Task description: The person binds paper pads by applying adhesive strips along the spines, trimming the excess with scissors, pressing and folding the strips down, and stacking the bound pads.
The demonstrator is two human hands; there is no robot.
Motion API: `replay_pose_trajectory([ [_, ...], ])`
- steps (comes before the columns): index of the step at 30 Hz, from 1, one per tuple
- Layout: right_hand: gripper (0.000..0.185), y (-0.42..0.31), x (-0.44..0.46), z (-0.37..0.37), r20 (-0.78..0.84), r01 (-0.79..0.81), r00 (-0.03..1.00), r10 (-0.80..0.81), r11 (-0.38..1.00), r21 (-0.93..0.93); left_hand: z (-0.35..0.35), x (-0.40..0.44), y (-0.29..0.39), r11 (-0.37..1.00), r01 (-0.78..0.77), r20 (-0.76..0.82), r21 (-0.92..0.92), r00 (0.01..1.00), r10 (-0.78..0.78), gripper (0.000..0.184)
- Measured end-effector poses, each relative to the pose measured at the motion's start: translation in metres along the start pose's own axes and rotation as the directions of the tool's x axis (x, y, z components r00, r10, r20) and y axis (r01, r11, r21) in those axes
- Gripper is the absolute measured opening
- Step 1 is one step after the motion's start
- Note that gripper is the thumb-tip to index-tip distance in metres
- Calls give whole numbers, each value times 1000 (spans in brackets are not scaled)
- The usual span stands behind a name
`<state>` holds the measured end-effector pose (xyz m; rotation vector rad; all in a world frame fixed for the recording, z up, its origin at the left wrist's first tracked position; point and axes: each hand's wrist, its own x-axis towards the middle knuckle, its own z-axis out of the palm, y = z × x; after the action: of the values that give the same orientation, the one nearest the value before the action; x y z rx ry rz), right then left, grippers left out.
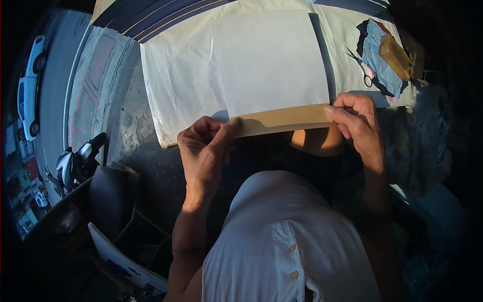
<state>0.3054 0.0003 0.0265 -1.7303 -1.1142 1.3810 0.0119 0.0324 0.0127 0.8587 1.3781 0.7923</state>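
A tan paper-like strip (pixel 282 121) runs along the near edge of a white sheet (pixel 269 60). My left hand (pixel 204 143) pinches the strip's left end between thumb and fingers. At its right end, my right hand (pixel 359 123) grips the strip the same way, thumb on top. A dark blue edge (pixel 323 55) shows along the right side of the white sheet; how it joins the sheet is hidden. The strip's near edge overhangs the front of the table. My curled fingers are partly hidden beneath it.
The table has a creased pale cover (pixel 176 90). Dark blue sheets with tan edges (pixel 171 20) lie at the far left. At right are scissors (pixel 359 63), light blue cloth (pixel 377 55) and an amber block (pixel 395 56). A motorbike (pixel 75 163) and white car (pixel 30 88) stand to the left.
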Motion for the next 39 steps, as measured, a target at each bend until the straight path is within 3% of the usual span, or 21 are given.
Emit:
replay_pose_trajectory([
  [2,30,-4,-2,-1,0,10,1000,-10,998,-56,0,1,-3,1000,-3,-19,1,1000,3,18],
  [5,30,-5,-5,2,-86,38,994,-62,966,-255,0,0,-4,998,-56,-3,20,998,56,19],
  [7,27,1,-8,5,-160,95,976,-145,954,-285,1,-4,-4,995,-91,13,30,996,90,19],
  [10,22,6,-19,7,-316,84,919,-235,901,-425,-1,-17,-4,881,-328,-106,340,918,383,47],
  [12,28,2,-34,18,-414,347,763,-496,856,-384,-8,-22,-8,721,-540,-130,434,754,643,45],
  [13,41,6,-35,25,-313,520,662,-681,718,-462,-12,-24,-10,532,-670,18,518,630,777,44],
  [14,50,1,-40,32,-166,616,548,-820,530,-583,-17,-16,-9,281,-844,257,457,427,867,50],
  [16,65,-1,-38,48,77,717,487,-870,348,-604,-5,-16,4,201,-930,537,307,344,770,64],
  [18,71,6,-29,63,193,738,417,-888,207,-642,4,-15,7,240,-930,621,279,365,693,68],
  [19,71,5,-29,68,192,737,408,-893,198,-646,7,-15,9,294,-920,699,258,388,601,72],
  [23,77,17,-25,71,174,734,410,-895,211,-645,9,-7,4,249,-937,719,246,348,602,79],
  [25,77,22,-26,65,166,720,409,-897,206,-662,4,-6,0,323,-911,705,258,406,581,87],
  [29,78,33,-31,41,142,625,451,-881,198,-755,-26,6,-6,292,-917,696,272,397,598,86],
  [32,78,46,-28,26,127,621,425,-896,187,-761,-47,6,-6,300,-905,694,301,424,582,84],
  [34,72,50,-30,17,96,594,437,-894,207,-777,-49,3,-1,286,-912,677,295,411,610,75],
  [36,66,39,-28,10,51,628,436,-899,263,-733,-46,2,7,561,-777,486,287,622,614,57],
  [37,63,22,-28,5,-27,670,405,-914,317,-672,-41,7,15,470,-807,395,356,587,707,42],
  [38,59,7,-27,2,-106,710,381,-919,364,-603,-28,18,23,389,-853,333,347,500,799,38],
  [39,39,-7,-22,4,-162,737,401,-902,423,-527,-15,22,38,334,-827,383,452,518,765,33],
])
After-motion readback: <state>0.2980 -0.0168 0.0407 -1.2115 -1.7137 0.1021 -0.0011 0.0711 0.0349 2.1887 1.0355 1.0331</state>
